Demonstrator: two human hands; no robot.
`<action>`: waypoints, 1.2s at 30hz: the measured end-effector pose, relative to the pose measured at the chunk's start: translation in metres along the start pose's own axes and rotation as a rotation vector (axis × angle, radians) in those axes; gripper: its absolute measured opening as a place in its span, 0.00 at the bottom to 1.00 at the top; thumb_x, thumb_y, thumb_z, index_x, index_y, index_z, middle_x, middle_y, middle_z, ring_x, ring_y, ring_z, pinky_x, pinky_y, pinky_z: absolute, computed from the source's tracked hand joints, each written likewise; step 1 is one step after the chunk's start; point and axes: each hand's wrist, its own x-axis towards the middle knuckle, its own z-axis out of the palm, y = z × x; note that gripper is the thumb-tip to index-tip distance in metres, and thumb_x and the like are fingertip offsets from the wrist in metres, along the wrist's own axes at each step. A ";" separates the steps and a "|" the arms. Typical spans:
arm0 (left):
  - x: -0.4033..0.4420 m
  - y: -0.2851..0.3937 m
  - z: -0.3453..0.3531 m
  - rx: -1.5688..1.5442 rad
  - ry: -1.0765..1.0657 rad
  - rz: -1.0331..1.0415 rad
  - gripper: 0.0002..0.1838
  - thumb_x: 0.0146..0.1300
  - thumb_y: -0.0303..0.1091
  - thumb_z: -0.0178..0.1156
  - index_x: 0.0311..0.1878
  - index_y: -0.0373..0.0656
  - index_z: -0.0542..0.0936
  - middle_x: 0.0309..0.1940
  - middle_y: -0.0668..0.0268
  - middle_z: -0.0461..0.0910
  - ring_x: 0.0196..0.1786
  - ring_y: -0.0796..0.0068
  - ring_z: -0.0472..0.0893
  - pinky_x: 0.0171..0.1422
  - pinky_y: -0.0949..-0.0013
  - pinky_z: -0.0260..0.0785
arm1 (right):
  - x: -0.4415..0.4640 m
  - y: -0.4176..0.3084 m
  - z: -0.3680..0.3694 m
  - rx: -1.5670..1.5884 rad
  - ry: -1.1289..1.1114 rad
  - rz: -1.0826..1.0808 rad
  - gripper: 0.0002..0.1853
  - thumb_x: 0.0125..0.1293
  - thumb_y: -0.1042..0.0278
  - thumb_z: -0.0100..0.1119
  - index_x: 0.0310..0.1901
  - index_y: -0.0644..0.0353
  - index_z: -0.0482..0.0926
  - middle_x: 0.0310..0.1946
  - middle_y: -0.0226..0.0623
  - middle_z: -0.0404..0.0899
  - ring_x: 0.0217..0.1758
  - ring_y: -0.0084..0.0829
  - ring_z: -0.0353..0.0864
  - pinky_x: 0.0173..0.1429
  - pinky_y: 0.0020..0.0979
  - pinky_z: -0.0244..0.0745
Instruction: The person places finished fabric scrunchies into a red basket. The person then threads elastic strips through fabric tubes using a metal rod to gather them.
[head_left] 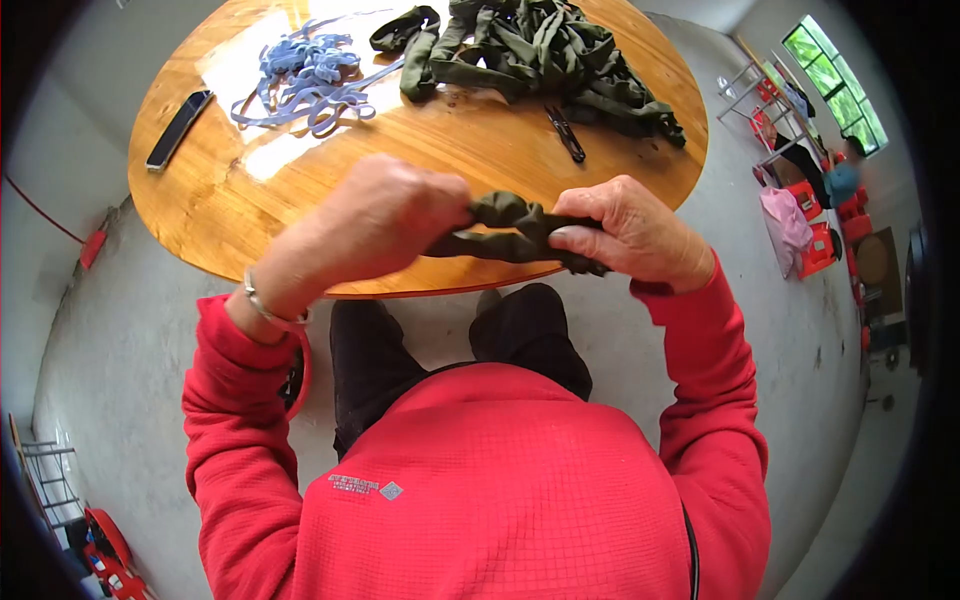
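Note:
A dark green gathered fabric band (505, 212) is stretched between my two hands over the table's near edge. Its left end is gripped in my left hand (400, 200), whose fingers are curled and partly hidden behind the back of the hand. At the other end, my right hand (630, 230) pinches the bunched cloth between thumb and fingers. Beyond them lies a heap of similar dark green fabric strips (530, 50). Left of that heap is a tangle of light blue flat elastic (310, 75). A small black tool (566, 134), its kind unclear, rests between the heap and my right hand.
The round wooden table (420, 140) spans the view in front of me. A dark phone (180, 130) lies near its left edge. Red stools (820, 247) and a pink bag (787, 218) stand at the far right. A metal rack (48, 480) is at the lower left.

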 end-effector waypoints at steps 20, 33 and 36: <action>0.035 0.014 -0.009 -0.412 -0.145 -0.194 0.15 0.59 0.30 0.62 0.48 0.36 0.76 0.30 0.60 0.79 0.33 0.72 0.77 0.39 0.69 0.69 | 0.039 0.002 -0.007 0.160 -0.014 -0.096 0.12 0.66 0.63 0.54 0.34 0.65 0.76 0.16 0.28 0.70 0.19 0.18 0.69 0.24 0.24 0.64; 0.065 0.008 -0.019 -1.128 -0.097 -0.556 0.12 0.69 0.37 0.53 0.44 0.39 0.80 0.15 0.73 0.71 0.13 0.89 0.65 0.16 0.83 0.56 | 0.057 0.003 -0.018 0.324 0.239 -0.148 0.18 0.68 0.52 0.55 0.34 0.62 0.73 0.21 0.26 0.72 0.23 0.16 0.72 0.27 0.21 0.69; 0.065 0.004 -0.020 -1.245 -0.008 -0.550 0.12 0.69 0.36 0.52 0.40 0.37 0.79 0.13 0.73 0.68 0.11 0.87 0.62 0.14 0.81 0.51 | 0.059 0.011 -0.016 0.595 0.249 -0.201 0.15 0.64 0.57 0.60 0.39 0.63 0.76 0.23 0.26 0.75 0.26 0.16 0.75 0.32 0.20 0.72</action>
